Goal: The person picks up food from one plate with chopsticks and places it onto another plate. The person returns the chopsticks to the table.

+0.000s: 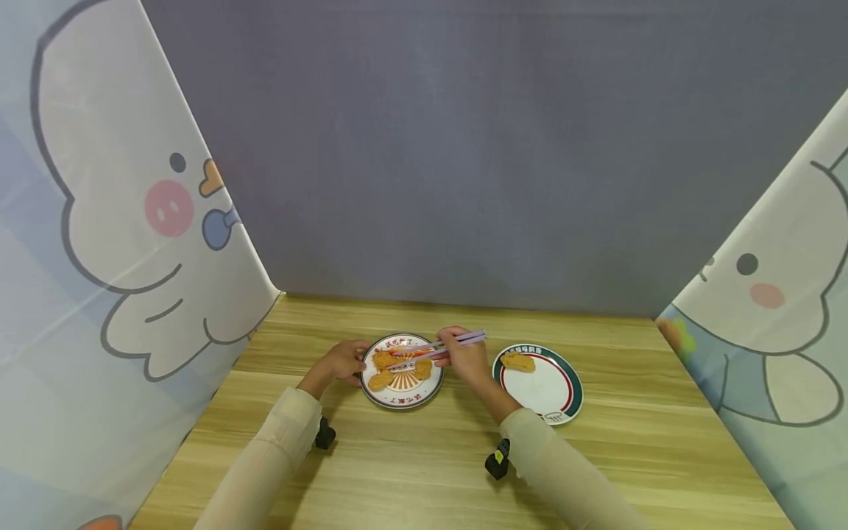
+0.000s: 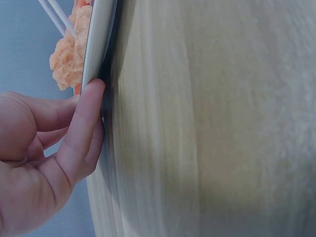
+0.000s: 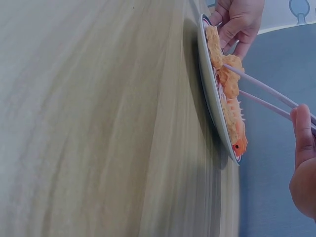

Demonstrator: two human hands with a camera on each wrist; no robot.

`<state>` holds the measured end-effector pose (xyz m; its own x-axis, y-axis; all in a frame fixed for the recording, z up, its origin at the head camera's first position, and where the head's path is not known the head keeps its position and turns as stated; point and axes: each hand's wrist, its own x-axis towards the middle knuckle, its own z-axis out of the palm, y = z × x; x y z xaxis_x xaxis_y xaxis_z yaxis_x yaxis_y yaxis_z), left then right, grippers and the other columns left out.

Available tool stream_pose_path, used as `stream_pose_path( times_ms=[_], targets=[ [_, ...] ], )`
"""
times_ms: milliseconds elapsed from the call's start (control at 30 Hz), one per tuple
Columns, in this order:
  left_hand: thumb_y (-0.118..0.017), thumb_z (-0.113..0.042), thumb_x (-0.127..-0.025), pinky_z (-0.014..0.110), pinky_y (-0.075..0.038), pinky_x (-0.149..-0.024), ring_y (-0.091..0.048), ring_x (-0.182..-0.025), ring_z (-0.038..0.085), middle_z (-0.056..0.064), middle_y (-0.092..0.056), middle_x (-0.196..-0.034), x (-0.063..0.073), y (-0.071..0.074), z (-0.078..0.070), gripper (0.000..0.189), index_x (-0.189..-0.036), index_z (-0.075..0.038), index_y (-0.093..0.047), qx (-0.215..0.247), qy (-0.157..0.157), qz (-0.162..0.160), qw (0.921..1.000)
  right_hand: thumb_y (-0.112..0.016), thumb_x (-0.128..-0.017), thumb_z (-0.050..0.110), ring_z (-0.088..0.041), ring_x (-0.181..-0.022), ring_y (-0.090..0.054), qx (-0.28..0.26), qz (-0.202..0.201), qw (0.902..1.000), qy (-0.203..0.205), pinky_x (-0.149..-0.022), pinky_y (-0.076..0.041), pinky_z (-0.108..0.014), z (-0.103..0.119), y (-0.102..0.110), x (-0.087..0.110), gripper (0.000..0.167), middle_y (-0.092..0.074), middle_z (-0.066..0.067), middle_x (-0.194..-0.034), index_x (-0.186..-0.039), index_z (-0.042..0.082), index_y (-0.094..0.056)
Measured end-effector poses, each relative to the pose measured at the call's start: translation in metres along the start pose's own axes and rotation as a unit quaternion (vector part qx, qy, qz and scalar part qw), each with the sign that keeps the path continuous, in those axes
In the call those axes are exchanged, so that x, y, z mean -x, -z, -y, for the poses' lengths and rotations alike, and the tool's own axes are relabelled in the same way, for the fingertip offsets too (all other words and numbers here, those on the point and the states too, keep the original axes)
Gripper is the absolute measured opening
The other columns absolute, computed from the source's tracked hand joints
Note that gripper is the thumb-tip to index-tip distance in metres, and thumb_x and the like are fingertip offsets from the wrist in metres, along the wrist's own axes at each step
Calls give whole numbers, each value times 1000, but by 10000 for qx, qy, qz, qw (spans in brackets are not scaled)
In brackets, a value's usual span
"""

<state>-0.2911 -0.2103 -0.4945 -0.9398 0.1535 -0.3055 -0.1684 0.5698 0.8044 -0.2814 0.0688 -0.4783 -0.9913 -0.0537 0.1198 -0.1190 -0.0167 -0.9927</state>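
My left hand [image 1: 343,361] grips the left rim of a round white patterned plate [image 1: 430,389], thumb and fingers on either side of the edge in the left wrist view. In my right hand [image 1: 466,359] is a pair of pale purple chopsticks [image 1: 472,338], reaching left over this plate. Their tips are at a lumpy golden fried piece [image 3: 229,83] near the left hand. Other fried pieces lie around it, one at the front [image 1: 380,380] and one at the right [image 1: 422,369]. An orange prawn [image 3: 240,131] with a dark eye lies along the far side.
To the right stands a second white plate [image 1: 543,390] with a green and red rim, bearing one fried piece [image 1: 518,362]. The wooden table [image 1: 411,464] meets a grey back panel [image 1: 450,184], with cartoon-printed sheets [image 1: 132,191] on both sides.
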Motion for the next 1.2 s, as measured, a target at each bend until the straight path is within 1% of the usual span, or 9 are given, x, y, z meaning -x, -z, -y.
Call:
stream_pose_path(
  times_ms=[233,500,600,667,733,833,933,1100,1200],
  targets=[
    [-59,10,-95,35,-67,-63,-64,-78,22,19,-53,-110,-1,0,0,55,-148,-2,-49,77,42,8,10000,-54,-103,8,-12,-58,-71,-129,-23,9998,-167,-58,-66,-35,0,-3,1,31,-67,-43,-97,-110,-20,-62],
    [-59,10,-95,33,-67,-62,-64,-76,22,20,-53,-110,-1,0,1,55,-148,0,-48,89,23,22,10000,-55,-103,8,-15,-64,-73,-166,-283,9992,-234,-58,-66,-29,-1,-6,0,26,-67,-39,-102,-105,-16,-66],
    [-59,11,-95,33,-67,-62,-63,-76,22,19,-52,-108,-1,0,0,55,-147,0,-49,159,41,23,9999,-55,-102,8,-23,-69,-76,-235,-367,9987,-275,-61,-67,-32,-1,-6,-1,27,-69,-35,-100,-107,-18,-65],
    [-59,11,-94,33,-66,-62,-63,-75,22,18,-52,-107,-1,0,0,54,-147,0,-50,185,39,13,9998,-55,-102,7,-28,-73,-76,-276,-418,9984,-253,-64,-67,-37,-2,-5,-2,28,-69,-34,-99,-107,-19,-64],
    [-59,12,-94,33,-66,-61,-63,-75,22,17,-51,-106,-1,0,-1,54,-146,0,-51,201,33,3,9998,-55,-102,7,-29,-73,-77,-314,-452,9982,-231,-66,-67,-41,-2,-5,-2,27,-69,-35,-99,-106,-19,-64],
    [-59,11,-94,33,-66,-61,-62,-74,21,17,-52,-105,-2,1,-1,54,-146,-1,-51,194,19,10,9998,-54,-103,6,-22,-68,-76,-370,-480,9979,-221,-66,-67,-39,-2,-4,-1,27,-67,-39,-103,-107,-19,-63],
    [-59,11,-94,33,-66,-61,-63,-74,21,18,-52,-106,-2,2,-1,54,-147,-1,-50,175,17,27,9998,-53,-103,6,-15,-62,-73,-402,-472,9979,-205,-62,-67,-32,-2,-4,-1,28,-65,-42,-105,-108,-20,-63],
    [-59,10,-95,33,-66,-62,-64,-75,22,19,-52,-111,-3,2,2,56,-149,-2,-49,149,63,48,9999,-52,-102,5,-11,-58,-72,-492,-478,9976,-111,-58,-65,-26,0,-4,0,29,-65,-42,-102,-109,-22,-62],
    [-59,10,-95,33,-66,-62,-64,-76,22,20,-52,-112,-4,2,3,56,-149,-1,-47,123,22,71,9999,-51,-102,4,-10,-56,-71,-586,-495,9970,-96,-56,-64,-23,2,-3,0,31,-64,-44,-102,-110,-24,-60]
  ],
)
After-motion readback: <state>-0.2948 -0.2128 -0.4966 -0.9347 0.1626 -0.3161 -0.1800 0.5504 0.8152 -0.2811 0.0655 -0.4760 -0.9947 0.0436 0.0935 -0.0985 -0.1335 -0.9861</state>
